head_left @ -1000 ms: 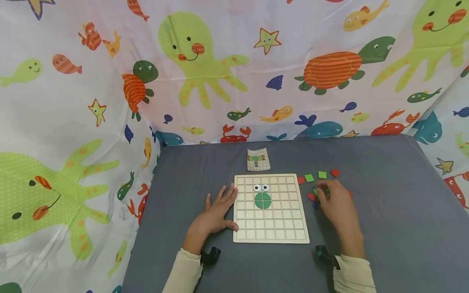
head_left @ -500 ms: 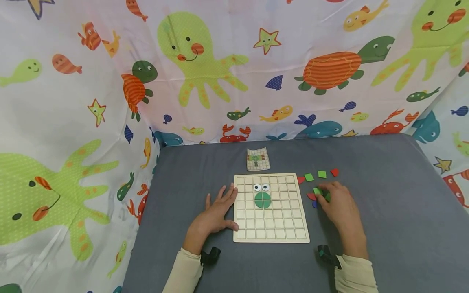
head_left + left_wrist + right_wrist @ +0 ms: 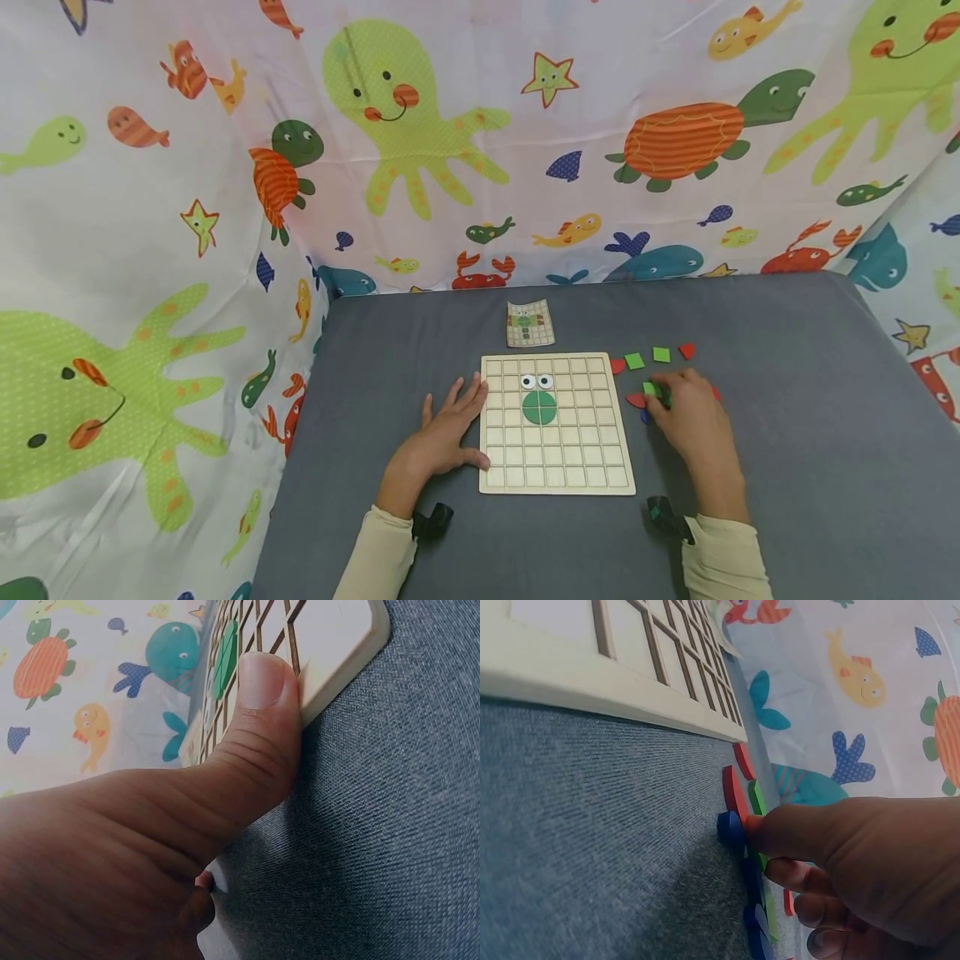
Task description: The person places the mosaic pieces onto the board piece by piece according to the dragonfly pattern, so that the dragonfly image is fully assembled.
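A pale wooden grid board (image 3: 575,456) lies flat, with two round eye pieces (image 3: 537,382) and a green disc (image 3: 539,407) of quarter pieces on it. My left hand (image 3: 442,435) rests at its left edge, fingers spread; in the left wrist view the thumb (image 3: 262,697) presses on the board's corner. Right of the board, my right hand (image 3: 696,419) reaches down among small loose pieces, thumb and fingertips bent close around a green piece (image 3: 650,388). A blue piece (image 3: 731,829) and a red piece (image 3: 735,791) lie by its thumb. I cannot tell whether it grips one.
Behind the board lies a small pattern card (image 3: 530,325). Green squares (image 3: 661,355) and red pieces (image 3: 687,351) are scattered beyond my right hand. Grey cloth (image 3: 825,417) covers the table, and a sea-animal curtain (image 3: 480,150) hangs at the back and sides.
My right hand has stayed over the loose pieces, its fingers shifting slightly and uncovering more of the green pieces there. My left hand and the board have kept their places.
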Demonstrator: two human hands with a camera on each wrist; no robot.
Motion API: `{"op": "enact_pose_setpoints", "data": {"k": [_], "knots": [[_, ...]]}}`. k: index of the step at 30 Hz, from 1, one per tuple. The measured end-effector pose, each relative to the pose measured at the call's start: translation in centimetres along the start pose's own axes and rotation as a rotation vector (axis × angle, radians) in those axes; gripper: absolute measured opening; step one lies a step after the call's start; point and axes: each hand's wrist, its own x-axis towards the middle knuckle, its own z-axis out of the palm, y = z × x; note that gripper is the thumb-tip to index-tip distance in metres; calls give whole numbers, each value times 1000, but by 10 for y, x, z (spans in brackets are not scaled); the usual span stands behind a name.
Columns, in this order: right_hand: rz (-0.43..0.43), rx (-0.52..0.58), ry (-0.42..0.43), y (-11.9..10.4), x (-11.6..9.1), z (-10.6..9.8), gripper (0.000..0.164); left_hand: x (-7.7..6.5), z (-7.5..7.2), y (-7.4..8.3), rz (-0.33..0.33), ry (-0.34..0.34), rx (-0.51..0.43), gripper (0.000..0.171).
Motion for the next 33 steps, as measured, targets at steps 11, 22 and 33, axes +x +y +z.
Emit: {"op": "enact_pose_setpoints", "data": {"k": [11, 22, 33], "knots": [[24, 13, -16, 1, 1, 2, 42, 1, 1, -2, 12, -12, -6, 120], [-42, 69, 65, -9, -3, 2, 41, 0, 0, -2, 3, -12, -4, 120], [-301, 149, 107, -51, -1, 15, 29, 0, 1, -1, -3, -12, 1, 121]]}}
